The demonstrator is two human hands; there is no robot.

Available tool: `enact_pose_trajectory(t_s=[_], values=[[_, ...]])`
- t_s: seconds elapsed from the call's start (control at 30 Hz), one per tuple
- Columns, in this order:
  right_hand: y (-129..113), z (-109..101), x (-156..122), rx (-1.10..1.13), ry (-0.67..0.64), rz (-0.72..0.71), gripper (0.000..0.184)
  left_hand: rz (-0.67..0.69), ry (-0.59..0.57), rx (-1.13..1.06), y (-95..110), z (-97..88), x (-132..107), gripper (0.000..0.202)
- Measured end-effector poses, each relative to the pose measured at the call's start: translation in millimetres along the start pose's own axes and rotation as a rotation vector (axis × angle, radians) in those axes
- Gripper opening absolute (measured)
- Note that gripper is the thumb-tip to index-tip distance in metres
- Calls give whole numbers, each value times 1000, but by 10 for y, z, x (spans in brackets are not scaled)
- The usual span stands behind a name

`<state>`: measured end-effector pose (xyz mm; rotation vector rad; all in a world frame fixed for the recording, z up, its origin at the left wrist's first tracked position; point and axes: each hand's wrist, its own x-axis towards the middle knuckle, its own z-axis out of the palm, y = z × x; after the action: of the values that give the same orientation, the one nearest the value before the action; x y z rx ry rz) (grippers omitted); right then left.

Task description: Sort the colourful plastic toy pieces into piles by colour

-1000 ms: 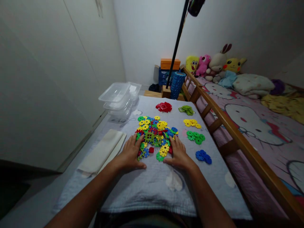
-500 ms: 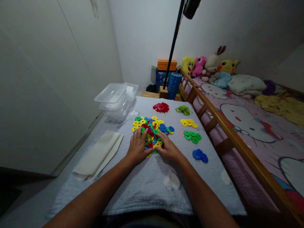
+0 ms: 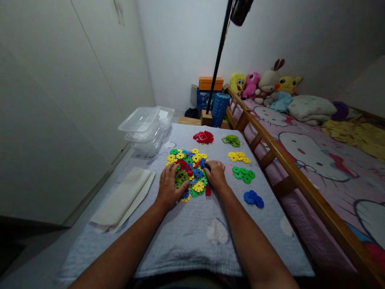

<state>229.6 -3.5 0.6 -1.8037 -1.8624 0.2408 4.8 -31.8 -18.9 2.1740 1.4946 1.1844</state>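
Observation:
A mixed pile of plastic snowflake discs (image 3: 198,186) in yellow, green, blue and red lies mid-table. My left hand (image 3: 168,185) is at the pile's left side, thumb and fingers apart, curved around lime-green pieces (image 3: 181,179) and touching them. Red pieces (image 3: 184,165) lie just beyond these. On the right side, my right hand (image 3: 216,174) has its fingers curled against blue discs (image 3: 203,163), one tilted up at the fingertips; part of the grip is hidden. A small red block (image 3: 208,190) lies near that wrist.
Single-colour groups line the right: red (image 3: 203,137), lime (image 3: 231,140), yellow (image 3: 239,157), green (image 3: 244,174), blue (image 3: 253,198). Clear plastic containers (image 3: 141,120) stand back left, a folded cloth (image 3: 123,198) front left. A wooden bed rail (image 3: 270,144) borders the table's right side.
My hands have moved apart, the left slightly left and the right outward to the blue discs. More of the pile's middle shows, and the blue discs have shifted inward.

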Motion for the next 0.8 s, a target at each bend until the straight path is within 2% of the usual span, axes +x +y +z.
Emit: enact_pose_trajectory(t_s=[0.17,0.3,0.43,0.6,0.7,0.8], values=[[-39,-60,-35,156,111,-64,22,-33,13,-75,-20,-30,33,57],[90,-326,-28,309,189,-71,23,-50,14,-87,-10,-40,44,54],[420,-713,-177,403,270,123,28,-63,42,-90,-13,-60,57,50],[918,-1143,-601,427,344,330,31,-47,78,-72,-77,-95,96,46],[1119,-1310,-869,396,338,426,31,-53,87,-57,-120,-103,118,45],[1205,-1381,-1073,399,309,479,28,-62,78,-57,-140,-98,130,45]])
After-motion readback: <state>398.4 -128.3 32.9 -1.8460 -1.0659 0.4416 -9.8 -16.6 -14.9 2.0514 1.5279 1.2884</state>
